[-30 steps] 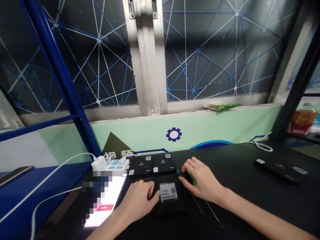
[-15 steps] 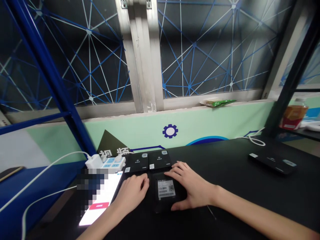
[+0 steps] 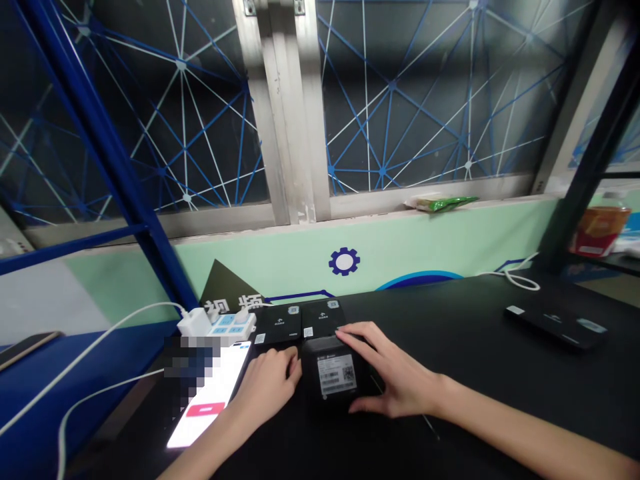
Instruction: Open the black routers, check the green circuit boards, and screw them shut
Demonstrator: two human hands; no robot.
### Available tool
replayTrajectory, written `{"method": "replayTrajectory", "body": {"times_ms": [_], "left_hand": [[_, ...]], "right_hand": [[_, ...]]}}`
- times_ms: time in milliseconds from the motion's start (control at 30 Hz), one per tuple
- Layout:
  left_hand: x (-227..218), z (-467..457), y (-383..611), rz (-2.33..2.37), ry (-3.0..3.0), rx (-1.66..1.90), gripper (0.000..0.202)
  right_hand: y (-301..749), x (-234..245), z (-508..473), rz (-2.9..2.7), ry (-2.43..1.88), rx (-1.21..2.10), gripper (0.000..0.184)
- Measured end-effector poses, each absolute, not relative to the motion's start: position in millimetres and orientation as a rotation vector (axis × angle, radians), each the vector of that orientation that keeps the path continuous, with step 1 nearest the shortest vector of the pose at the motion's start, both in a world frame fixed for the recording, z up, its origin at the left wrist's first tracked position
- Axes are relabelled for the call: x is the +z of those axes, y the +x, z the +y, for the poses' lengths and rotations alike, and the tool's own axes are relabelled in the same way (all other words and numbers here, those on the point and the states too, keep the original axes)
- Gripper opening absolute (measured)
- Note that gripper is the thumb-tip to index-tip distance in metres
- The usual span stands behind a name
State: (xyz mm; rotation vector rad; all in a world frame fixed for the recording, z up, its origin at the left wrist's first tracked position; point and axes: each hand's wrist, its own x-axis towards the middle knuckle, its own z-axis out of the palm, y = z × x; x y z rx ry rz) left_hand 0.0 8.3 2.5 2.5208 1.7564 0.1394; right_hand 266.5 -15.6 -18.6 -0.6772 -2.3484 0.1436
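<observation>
A small black box with a white label (image 3: 334,377) lies upside down on the black table (image 3: 475,373), tilted up a little at its far edge. My right hand (image 3: 387,380) grips its right side, fingers along the far edge and thumb at the near corner. My left hand (image 3: 267,387) rests loosely curled against the box's left side. Two more black boxes (image 3: 300,323) lie side by side just behind it.
A lit phone (image 3: 210,393) lies left of my left hand. Behind it sits a white power strip (image 3: 220,325) with white cables running left. A flat black device (image 3: 555,325) lies at the right. A green packet (image 3: 440,202) rests on the window sill.
My right hand let go of a green-handled tool and moved left onto the labelled box. The box has since lifted and tilted in its grip. My left hand slid slightly left.
</observation>
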Motion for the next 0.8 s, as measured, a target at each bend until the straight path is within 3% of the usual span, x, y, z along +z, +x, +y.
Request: {"method": "replayTrajectory", "body": {"times_ms": [100,333,533,800], "left_hand": [[3.5,7.8,-0.1,1.755,2.513,0.148,0.020],[5.7,5.5,1.1,1.778,2.479,0.172,0.018],[8.4,5.5,-0.5,1.743,2.427,0.230,0.019],[5.5,10.7,-1.9,1.651,2.363,0.343,0.047]], "right_hand": [[265.4,-19.4,-17.0,-2.329,-0.640,0.075,0.098],[264.6,-24.1,-22.1,-2.278,-0.663,-0.087,0.062],[266.8,-27.0,-21.1,-2.269,-0.612,-0.082,0.048],[264.9,-19.9,-23.2,-2.445,-0.389,0.068,0.014]]}}
